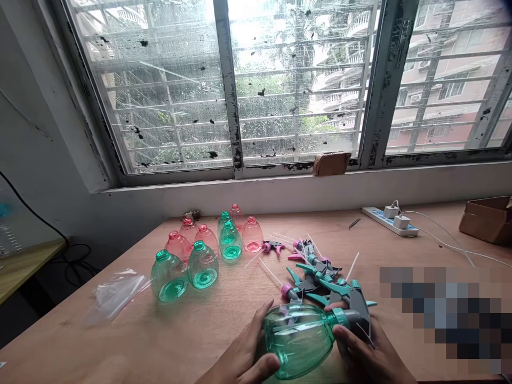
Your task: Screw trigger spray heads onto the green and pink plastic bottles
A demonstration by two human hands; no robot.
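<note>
Green bottle (pixel 298 341) is up off the counter (pixel 228 312), between both hands, lying roughly on its side: base toward the left hand, neck toward the right. Spray head (pixel 352 319) sits at the neck; can't tell if the thread is fully seated.

Left hand (pixel 250 352) cups the base end, thumb on the near side, fingers up the far side. Right hand (pixel 362 346) pinches around the teal collar (pixel 340 318), thumb in front, a fingertip behind, rest of the fingers wrapped under the head.

Handling, my read: light, looks empty. Thin clear plastic wall, smooth and probably slippery, likely to flex if squeezed. Hold the wide body with a broad, gentle left grip; put torque on the collar only, not the grey trigger body, which could lever the thread crooked.

Just beyond the hands: loose pile of spray heads (pixel 334 288), thin tubes poking out, easy to snag. Beyond and left of the left hand: standing green and pink bottles (pixel 204 266), then a crumpled plastic bag (pixel 118 293) further left.
</note>
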